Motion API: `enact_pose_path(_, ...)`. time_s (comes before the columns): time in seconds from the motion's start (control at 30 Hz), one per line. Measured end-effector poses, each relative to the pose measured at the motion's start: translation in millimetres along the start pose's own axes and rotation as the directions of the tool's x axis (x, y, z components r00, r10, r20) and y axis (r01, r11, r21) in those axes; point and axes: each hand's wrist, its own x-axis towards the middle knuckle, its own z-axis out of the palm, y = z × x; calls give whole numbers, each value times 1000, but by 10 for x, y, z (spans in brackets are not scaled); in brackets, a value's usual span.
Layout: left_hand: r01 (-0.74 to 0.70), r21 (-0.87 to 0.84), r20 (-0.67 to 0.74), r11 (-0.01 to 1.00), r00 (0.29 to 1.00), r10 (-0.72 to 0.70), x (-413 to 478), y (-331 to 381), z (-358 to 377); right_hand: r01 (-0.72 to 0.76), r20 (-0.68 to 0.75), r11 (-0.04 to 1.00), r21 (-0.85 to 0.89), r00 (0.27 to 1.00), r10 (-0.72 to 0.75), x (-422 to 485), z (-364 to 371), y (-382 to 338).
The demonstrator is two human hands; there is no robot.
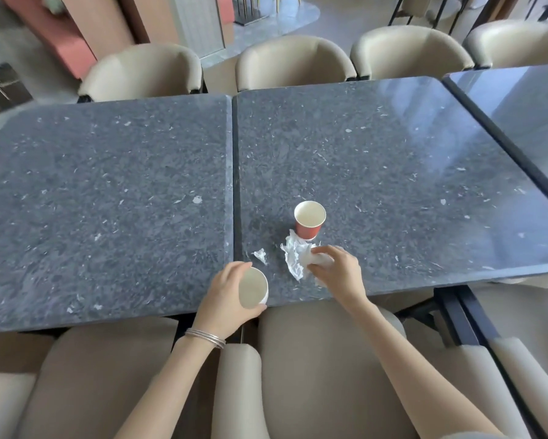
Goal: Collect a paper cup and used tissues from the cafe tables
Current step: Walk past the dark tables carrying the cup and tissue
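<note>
My left hand [225, 296] grips a white paper cup [253, 288] over the near edge of the dark stone table [393, 160], its mouth tipped toward me. My right hand [337, 270] pinches a crumpled white tissue [296, 255] that lies on the table. A red paper cup [309, 220] stands upright and empty just beyond the tissue, touching it. A small scrap of tissue [260, 255] lies a little to the left, between my two hands.
A second stone table [107, 191] adjoins on the left and a third [526, 106] at the right. Beige padded chairs [298, 63] line the far side. More chairs [323, 369] stand at the near edge below my arms.
</note>
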Motion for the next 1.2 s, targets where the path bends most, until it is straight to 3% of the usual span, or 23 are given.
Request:
enact_pose_path(0.37,-15,12,-32,1000,999,15,494,-444,37,115,36,978,-175,993,-110,493,872,445)
enact_pose_path(0.57,-59,8,5,998,998,59,477,-558,-63,199,-93,944,-263,969,-231,400,1024,553)
enact_pose_path(0.73,-100,-13,14,995,995,100,459,-596,-76,76,-125,990,-119,988,-91,406,1015,364)
enact_pose_path(0.83,-101,-25,3,995,995,101,436,-623,-124,168,-172,984,-62,969,-176,473,1100,126)
enact_pose_path(1.03,-109,-34,-17,993,994,108,428,-674,-162,237,107,956,-175,969,-221,573,1489,-54)
enact_pose_path(1.2,-111,-30,14,993,994,112,488,-633,-143,215,-14,940,-263,974,-227,452,1446,107)
